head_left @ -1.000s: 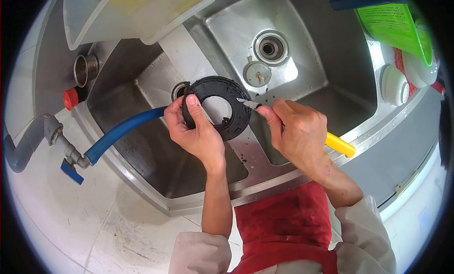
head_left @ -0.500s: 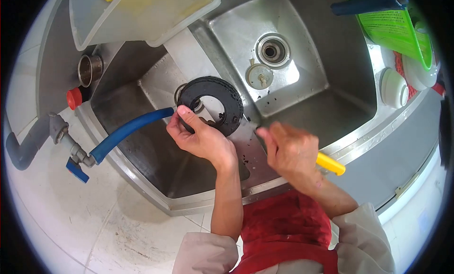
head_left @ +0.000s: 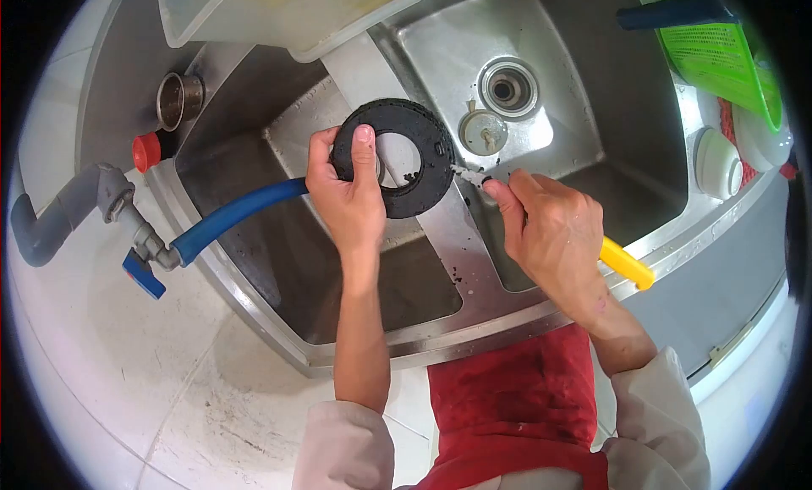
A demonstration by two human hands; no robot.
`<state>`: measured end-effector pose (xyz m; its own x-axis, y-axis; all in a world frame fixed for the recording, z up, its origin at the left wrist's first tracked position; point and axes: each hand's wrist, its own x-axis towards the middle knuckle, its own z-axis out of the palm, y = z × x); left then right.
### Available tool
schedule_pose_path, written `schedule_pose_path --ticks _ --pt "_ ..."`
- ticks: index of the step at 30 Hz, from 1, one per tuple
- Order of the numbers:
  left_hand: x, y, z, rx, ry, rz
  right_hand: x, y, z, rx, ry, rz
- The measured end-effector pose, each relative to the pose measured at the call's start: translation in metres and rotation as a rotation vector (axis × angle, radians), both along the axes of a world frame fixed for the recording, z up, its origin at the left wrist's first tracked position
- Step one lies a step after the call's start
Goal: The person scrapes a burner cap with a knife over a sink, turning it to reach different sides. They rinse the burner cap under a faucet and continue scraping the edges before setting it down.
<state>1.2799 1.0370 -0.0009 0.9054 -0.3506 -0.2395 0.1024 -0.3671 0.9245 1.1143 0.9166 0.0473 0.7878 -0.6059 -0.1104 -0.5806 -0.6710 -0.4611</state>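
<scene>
My left hand [head_left: 348, 185] is closed on the left side of a thick black ring [head_left: 427, 182], with the thumb flat across its upper face. The ring is held tilted above the divider between the two basins, and dark crumbs lie on its inner edge. In my right hand [head_left: 554, 223] is a yellow-handled knife [head_left: 624, 262], its handle jutting out behind the fist. Its narrow, smeared metal blade points left, with the tip at the ring's right edge. Whether the tip touches cannot be made out. Black crumbs are scattered on the steel nearby.
A blue hose [head_left: 241, 211] runs from a tap valve [head_left: 145, 272] behind my left hand. A drain hole [head_left: 507, 85] and round strainer plug [head_left: 484, 133] are in the right basin. A plastic bin [head_left: 338, 16], green basket [head_left: 719, 54], white bowl [head_left: 719, 164] and steel cup [head_left: 179, 101] surround the sink.
The ring has been lifted and turned more face-up, and my left thumb now lies over its face. My right hand has moved up with the knife, bringing the blade to the ring's edge.
</scene>
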Motion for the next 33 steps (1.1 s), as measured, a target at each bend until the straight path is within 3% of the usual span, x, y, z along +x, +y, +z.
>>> schedule_pose_path --ticks 4,8,11,13,15,18,24,27,31,32,33 --pt "-0.031 -0.014 -0.015 0.011 -0.152 0.296 -0.004 0.025 -0.005 0.024 -0.017 -0.144" --pt "-0.062 -0.026 -0.003 -0.076 -0.072 0.571 -0.008 0.036 -0.005 0.071 -0.010 -0.179" --pt "-0.063 -0.008 -0.002 -0.238 0.136 0.537 -0.001 0.020 -0.005 0.043 -0.019 -0.147" --pt "-0.039 0.024 -0.005 -0.099 0.225 0.294 0.002 0.005 -0.002 0.017 -0.011 -0.112" --pt "-0.023 0.008 0.004 -0.188 0.118 0.247 0.004 -0.001 0.000 -0.007 0.004 -0.068" --pt "0.001 0.015 -0.010 0.067 0.044 -0.098 0.007 0.000 -0.002 -0.026 0.003 -0.060" --pt "-0.045 -0.008 -0.008 -0.115 0.033 0.414 -0.012 0.043 -0.005 0.068 0.014 -0.147" --pt "-0.060 -0.009 0.009 -0.176 0.262 0.487 -0.009 0.028 -0.004 0.063 -0.004 -0.157" --pt "-0.028 0.012 0.000 -0.043 -0.024 0.182 -0.005 0.009 0.000 0.043 -0.006 -0.072" --pt "-0.023 0.004 -0.003 -0.110 -0.083 0.249 -0.004 0.007 0.000 0.042 -0.011 -0.059" --pt "-0.015 0.001 0.002 -0.052 -0.068 0.133 -0.003 0.005 0.000 0.039 -0.015 -0.047"
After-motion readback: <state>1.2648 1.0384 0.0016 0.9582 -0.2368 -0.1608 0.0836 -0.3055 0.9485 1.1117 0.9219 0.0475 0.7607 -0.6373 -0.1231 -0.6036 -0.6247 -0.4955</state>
